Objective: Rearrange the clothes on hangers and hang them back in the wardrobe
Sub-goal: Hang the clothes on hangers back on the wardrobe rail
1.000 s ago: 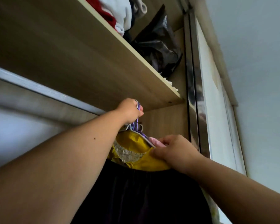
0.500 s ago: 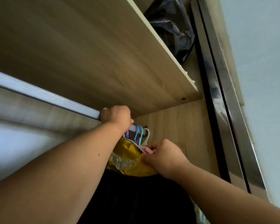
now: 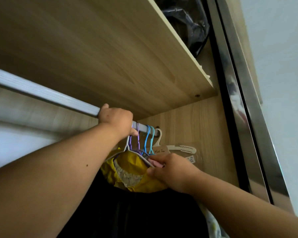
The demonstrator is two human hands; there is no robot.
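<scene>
Left hand [image 3: 116,120] curled round rail [image 3: 41,95] above hanger [image 3: 128,143] hook; right hand [image 3: 172,170] pinches hanger shoulder with yellow garment [image 3: 132,169], hung beside blue hangers [image 3: 147,140] under shelf [image 3: 110,57].

1. Open along the bare rail [image 3: 41,94] left of the left hand [image 3: 117,120].
2. Crowded at the right end with hanger hooks [image 3: 147,136], hard against the side panel [image 3: 201,134].
3. Tight overhead: shelf [image 3: 110,57] close above the rail.
</scene>
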